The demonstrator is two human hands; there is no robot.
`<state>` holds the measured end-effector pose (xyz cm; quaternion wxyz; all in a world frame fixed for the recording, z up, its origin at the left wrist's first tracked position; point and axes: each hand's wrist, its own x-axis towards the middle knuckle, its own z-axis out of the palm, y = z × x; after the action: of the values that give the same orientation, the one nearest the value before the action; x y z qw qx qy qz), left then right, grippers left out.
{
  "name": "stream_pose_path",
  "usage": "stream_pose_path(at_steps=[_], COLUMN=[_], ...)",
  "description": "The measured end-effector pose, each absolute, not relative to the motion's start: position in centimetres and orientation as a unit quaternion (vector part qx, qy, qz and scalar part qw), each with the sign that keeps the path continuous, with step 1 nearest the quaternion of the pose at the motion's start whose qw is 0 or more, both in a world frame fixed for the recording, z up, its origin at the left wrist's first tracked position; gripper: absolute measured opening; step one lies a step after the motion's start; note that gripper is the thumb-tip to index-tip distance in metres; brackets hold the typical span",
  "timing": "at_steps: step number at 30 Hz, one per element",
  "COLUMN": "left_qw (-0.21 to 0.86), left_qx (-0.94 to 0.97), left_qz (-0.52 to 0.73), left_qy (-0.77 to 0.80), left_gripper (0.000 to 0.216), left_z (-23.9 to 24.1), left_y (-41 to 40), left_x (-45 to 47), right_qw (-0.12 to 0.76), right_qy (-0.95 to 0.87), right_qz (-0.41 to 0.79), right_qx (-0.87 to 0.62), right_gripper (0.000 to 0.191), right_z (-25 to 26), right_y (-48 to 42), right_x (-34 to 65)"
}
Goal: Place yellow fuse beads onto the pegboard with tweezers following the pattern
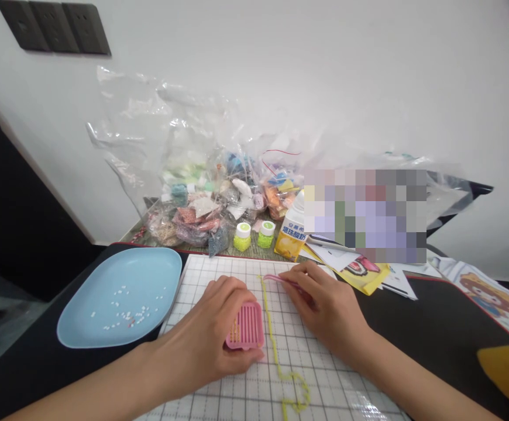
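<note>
My left hand (223,327) is wrapped round a small pink ridged tray (250,327), tilted above the gridded board. Tiny yellow beads lie in some of the tray's left grooves. Between the thumb and fingers of my right hand (320,298) is a pair of pink tweezers (274,278), pointing left. Their tips are close to the top end of a line of yellow-green beads (270,318). That line runs down the gridded board (210,275) and curls into a hook near the bottom. Whether the tips grip a bead is too small to tell.
A light blue plate (144,263) with scattered white beads is on the left. Two bead jars (242,237) and a yellow carton (290,234) stand behind the board. Clear bags of colored beads (197,222) lean on the wall. Papers (368,275) lie at the right.
</note>
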<state>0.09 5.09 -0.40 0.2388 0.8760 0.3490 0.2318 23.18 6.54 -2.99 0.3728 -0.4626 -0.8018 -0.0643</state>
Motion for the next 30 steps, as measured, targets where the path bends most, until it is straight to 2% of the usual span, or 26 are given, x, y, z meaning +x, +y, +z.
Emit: stream_pose_path(at_steps=[8, 13, 20, 30], left_qw=[0.238, 0.254, 0.243, 0.238], left_qx=[0.877, 0.867, 0.873, 0.874], left_qz=[0.237, 0.250, 0.240, 0.257], left_qy=[0.345, 0.348, 0.349, 0.336], left_gripper=[0.044, 0.045, 0.043, 0.040], left_z=[-0.5, -0.6, -0.4, -0.6], left_y=[5.2, 5.2, 5.2, 5.4], left_x=[0.1, 0.0, 0.2, 0.3], right_qw=[0.378, 0.441, 0.328, 0.313], right_qy=[-0.799, -0.805, -0.884, -0.890], right_qz=[-0.070, -0.076, 0.016, 0.025], right_qx=[-0.462, -0.391, -0.333, -0.330], right_gripper=[0.020, 0.012, 0.020, 0.023], right_z=[-2.8, -1.8, -1.3, -1.6], right_y=[6.5, 5.7, 4.2, 4.0], right_x=[23.1, 22.9, 22.2, 21.8])
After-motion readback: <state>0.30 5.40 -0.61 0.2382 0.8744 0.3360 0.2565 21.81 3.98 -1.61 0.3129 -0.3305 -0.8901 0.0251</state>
